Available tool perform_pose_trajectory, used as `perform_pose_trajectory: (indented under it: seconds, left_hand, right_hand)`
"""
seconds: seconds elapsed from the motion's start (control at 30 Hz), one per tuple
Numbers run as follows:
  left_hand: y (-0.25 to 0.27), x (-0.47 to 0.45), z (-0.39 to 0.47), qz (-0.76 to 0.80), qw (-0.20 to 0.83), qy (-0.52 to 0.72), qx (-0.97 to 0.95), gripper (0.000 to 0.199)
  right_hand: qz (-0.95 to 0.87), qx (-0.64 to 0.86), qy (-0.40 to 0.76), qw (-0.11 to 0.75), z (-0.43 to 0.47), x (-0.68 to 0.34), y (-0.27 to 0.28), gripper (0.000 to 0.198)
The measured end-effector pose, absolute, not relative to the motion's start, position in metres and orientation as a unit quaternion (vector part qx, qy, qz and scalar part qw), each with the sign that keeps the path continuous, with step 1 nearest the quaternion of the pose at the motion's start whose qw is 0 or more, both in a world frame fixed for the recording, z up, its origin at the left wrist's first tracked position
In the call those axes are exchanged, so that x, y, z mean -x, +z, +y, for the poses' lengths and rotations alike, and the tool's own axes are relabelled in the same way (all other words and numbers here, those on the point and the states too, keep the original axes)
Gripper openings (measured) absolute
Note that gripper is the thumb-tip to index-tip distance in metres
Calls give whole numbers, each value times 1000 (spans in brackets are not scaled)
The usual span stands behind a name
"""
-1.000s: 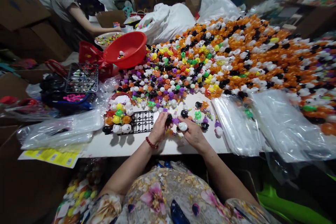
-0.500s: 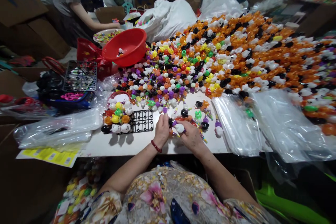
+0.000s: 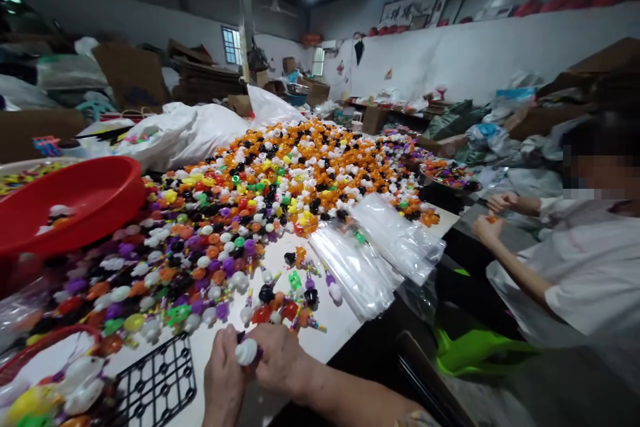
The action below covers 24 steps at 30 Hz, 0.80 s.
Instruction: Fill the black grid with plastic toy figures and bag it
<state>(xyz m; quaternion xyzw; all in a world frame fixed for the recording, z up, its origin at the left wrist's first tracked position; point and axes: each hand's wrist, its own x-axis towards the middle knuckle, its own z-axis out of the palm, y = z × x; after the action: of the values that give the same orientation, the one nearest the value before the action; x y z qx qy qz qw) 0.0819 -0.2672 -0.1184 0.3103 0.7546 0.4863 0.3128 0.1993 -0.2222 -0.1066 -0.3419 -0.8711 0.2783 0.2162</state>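
Observation:
Close together over the front edge of the white table, both my hands are closed around a small plastic toy [image 3: 247, 351]. It has a white swirled top, with purple beside it and a dark bit at its upper end. My right hand [image 3: 280, 357] grips the toy from the right, its fingers curled. From the left, my left hand [image 3: 224, 370] pinches at the dark end, which its fingers partly hide. Just beyond lie several loose toys, among them a green figure [image 3: 295, 280] and a black one [image 3: 311, 297]. A black grid rack [image 3: 160, 380] lies left of my hands.
A large heap of small coloured toys [image 3: 280, 173] covers the table. A red basin [image 3: 90, 193] stands at left, and clear plastic bags [image 3: 350, 273] lie at right. Another person [image 3: 590, 267] sits at far right, hands raised. A green stool [image 3: 475, 350] stands below.
My view has swung up and to the right, bringing the far room and the person at right into sight. My hands stay together on the toy.

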Motion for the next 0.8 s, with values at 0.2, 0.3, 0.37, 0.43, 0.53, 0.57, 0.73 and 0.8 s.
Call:
perform_pose_trajectory:
  seconds: [0.2, 0.3, 0.37, 0.43, 0.53, 0.57, 0.73, 0.8]
  left_hand:
    - [-109, -83, -260, 678, 422, 545, -254, 70]
    - [-101, -75, -253, 676, 383, 543, -317, 56]
    - [-101, -63, -249, 713, 306, 519, -358, 40]
    - [-106, -50, -244, 755, 250, 488, -359, 23]
    - [-111, -36, -236, 781, 194, 453, -384, 8]
    - [-111, -34, -231, 781, 171, 441, -407, 6]
    - [-103, -35, -191, 764, 107, 394, -499, 15]
    - [-100, -39, -172, 760, 128, 401, -495, 14]
  right_hand:
    - [-831, 367, 335, 249, -195, -214, -96, 11]
    - [-812, 424, 274, 291, -166, -238, -89, 20]
    - [-808, 452, 206, 317, -145, -252, -94, 24]
    - [-790, 484, 148, 346, -130, -261, -103, 31]
    - [-792, 458, 148, 374, -128, -265, -112, 37]
    - [-794, 441, 170, 381, -133, -264, -113, 37]
    - [-775, 398, 344, 349, -168, -245, -108, 28]
    - [-752, 407, 396, 334, -179, -237, -107, 31]
